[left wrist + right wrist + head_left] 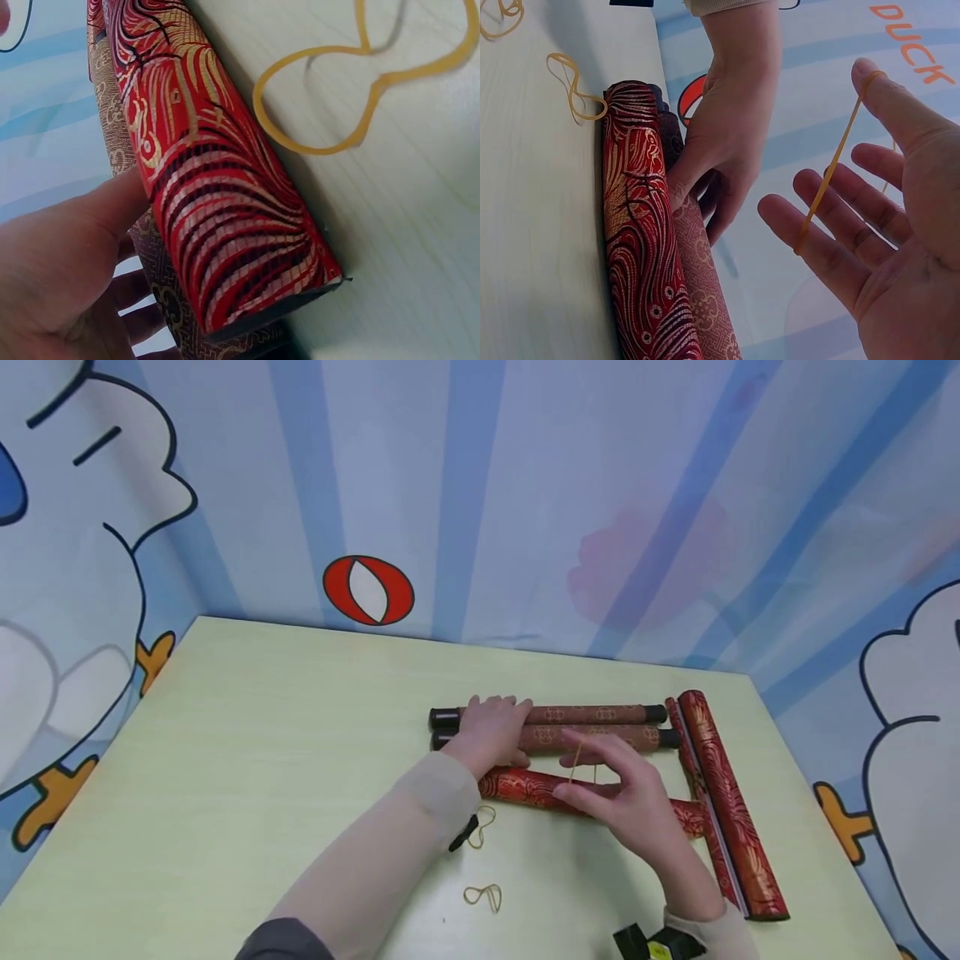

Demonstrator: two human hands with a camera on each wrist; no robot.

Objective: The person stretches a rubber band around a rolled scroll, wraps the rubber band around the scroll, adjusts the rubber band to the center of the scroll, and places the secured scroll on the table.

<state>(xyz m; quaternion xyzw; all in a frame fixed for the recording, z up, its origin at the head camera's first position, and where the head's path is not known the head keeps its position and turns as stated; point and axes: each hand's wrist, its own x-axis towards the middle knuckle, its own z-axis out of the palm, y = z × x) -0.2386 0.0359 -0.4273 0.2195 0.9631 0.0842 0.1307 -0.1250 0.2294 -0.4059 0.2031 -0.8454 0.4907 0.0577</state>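
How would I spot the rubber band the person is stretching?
Start at the pale table and find the red roll lying alongside the two brown rolls. In the head view, the right hand shows over that roll. The stretched rubber band spans its spread thumb and fingers, taut, whereas the loose bands lie slack.

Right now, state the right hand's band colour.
The band is yellow-orange, clearest in right wrist view.

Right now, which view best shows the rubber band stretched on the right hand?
The right wrist view: the stretched band runs large and clear from thumb to finger of the right hand. The head view shows it small and thin; the left wrist view misses it, showing another, loose band.
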